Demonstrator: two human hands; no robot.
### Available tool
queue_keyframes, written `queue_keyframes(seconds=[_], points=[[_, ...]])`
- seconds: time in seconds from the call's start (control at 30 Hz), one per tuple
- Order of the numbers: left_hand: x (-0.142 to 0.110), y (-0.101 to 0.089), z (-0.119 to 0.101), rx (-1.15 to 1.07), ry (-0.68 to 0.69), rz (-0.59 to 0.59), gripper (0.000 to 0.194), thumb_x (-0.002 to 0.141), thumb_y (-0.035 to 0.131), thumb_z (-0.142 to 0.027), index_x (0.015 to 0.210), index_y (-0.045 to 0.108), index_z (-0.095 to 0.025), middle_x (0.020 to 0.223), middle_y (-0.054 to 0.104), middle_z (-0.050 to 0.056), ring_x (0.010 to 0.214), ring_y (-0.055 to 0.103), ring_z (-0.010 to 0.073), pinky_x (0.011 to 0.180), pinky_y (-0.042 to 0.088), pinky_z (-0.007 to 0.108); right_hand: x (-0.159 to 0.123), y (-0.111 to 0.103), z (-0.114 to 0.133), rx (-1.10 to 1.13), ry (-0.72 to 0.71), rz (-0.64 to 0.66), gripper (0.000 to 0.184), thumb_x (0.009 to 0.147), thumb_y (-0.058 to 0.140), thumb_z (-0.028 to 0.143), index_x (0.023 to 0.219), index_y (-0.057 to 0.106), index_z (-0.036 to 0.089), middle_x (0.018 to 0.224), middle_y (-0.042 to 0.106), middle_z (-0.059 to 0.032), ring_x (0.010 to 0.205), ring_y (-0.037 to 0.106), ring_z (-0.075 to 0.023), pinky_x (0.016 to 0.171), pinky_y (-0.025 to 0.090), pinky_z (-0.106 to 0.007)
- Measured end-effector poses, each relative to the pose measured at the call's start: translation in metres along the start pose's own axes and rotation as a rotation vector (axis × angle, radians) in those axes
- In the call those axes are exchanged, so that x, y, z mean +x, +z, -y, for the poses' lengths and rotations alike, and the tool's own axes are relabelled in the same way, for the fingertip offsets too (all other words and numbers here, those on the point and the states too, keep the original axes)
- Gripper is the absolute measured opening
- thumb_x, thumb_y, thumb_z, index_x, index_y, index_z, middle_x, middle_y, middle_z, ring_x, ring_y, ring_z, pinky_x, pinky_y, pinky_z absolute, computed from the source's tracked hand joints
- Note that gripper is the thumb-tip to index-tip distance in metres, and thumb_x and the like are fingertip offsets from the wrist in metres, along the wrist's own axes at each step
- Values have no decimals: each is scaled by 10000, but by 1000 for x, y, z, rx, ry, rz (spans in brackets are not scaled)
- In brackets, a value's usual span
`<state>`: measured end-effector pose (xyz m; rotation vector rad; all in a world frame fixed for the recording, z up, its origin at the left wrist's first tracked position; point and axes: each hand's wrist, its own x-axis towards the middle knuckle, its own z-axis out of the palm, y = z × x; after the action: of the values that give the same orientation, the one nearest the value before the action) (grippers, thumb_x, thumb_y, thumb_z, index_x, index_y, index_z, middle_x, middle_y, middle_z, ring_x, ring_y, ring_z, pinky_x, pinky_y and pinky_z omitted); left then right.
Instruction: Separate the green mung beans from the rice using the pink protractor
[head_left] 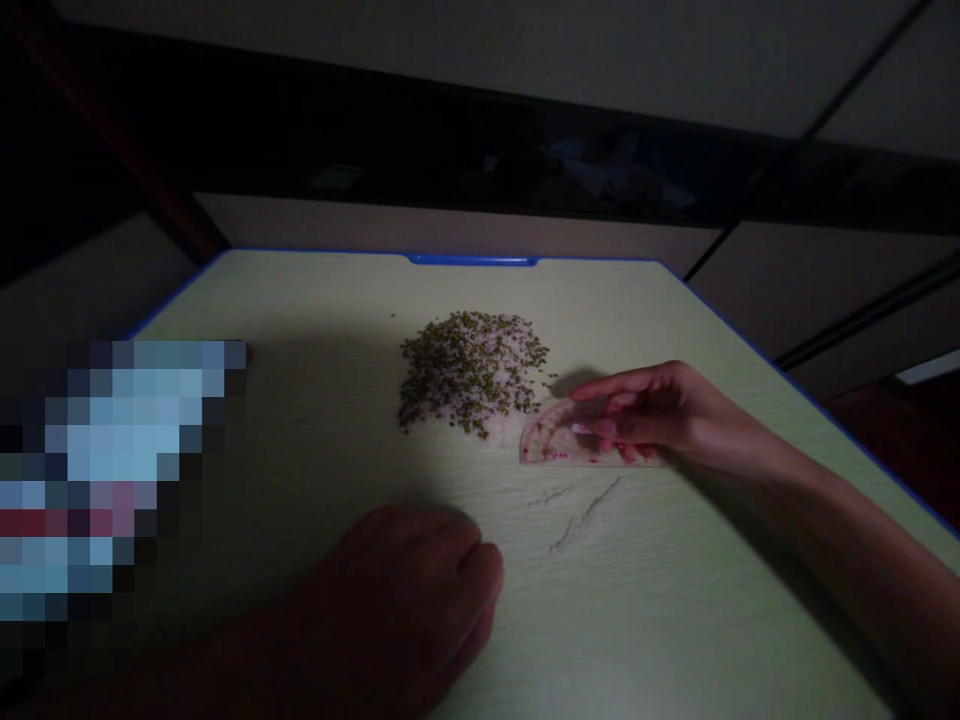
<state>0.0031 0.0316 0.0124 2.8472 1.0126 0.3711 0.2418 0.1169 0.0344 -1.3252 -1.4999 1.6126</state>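
A heap of small green beans [474,370] mixed with fine white grains lies on the pale tabletop. Just to its right, my right hand [645,415] grips a clear plastic protractor [536,445], whose curved side touches or nearly touches the heap's right edge. The fingers and thumb cover much of the protractor. My left hand [427,580] rests in a dark, closed fist near the front of the table, short of the heap. Nothing shows in that fist, though its palm side is hidden. Two thin streaks of white grains [589,515] lie between the hands.
A blue edge strip [472,260] borders the far side of the light table [315,300]. At the left is a pixelated, bluish, screen-like object [142,420]. Behind the table stand pale panels with a dark glossy band [420,140]. The room is dim.
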Motion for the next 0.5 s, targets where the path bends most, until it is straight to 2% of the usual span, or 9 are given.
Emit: queue_keyframes(seconds=[0.2, 0.37, 0.5], points=[[1, 1, 2, 6, 12, 5, 187, 772, 404, -75, 653, 479, -199, 583, 528, -34, 486, 438, 127, 466, 297, 293, 0, -15, 1, -9, -10, -27, 277, 566, 690, 83, 831, 717, 154, 527, 638, -1, 404, 512, -69, 355, 334, -177], [3, 0, 2, 11, 23, -12, 207, 778, 384, -75, 634, 470, -195, 572, 520, -30, 469, 416, 122, 451, 278, 290, 0, -23, -2, 35, -78, -138, 265, 583, 692, 104, 834, 700, 187, 528, 630, 15, 403, 497, -62, 377, 345, -184], [0, 1, 3, -3, 14, 10, 205, 778, 376, -67, 655, 483, -191, 588, 530, -26, 493, 436, 120, 469, 290, 281, 0, -24, -7, 22, -125, -108, 278, 614, 686, 101, 878, 673, 188, 556, 630, 21, 442, 528, -78, 417, 381, -203]])
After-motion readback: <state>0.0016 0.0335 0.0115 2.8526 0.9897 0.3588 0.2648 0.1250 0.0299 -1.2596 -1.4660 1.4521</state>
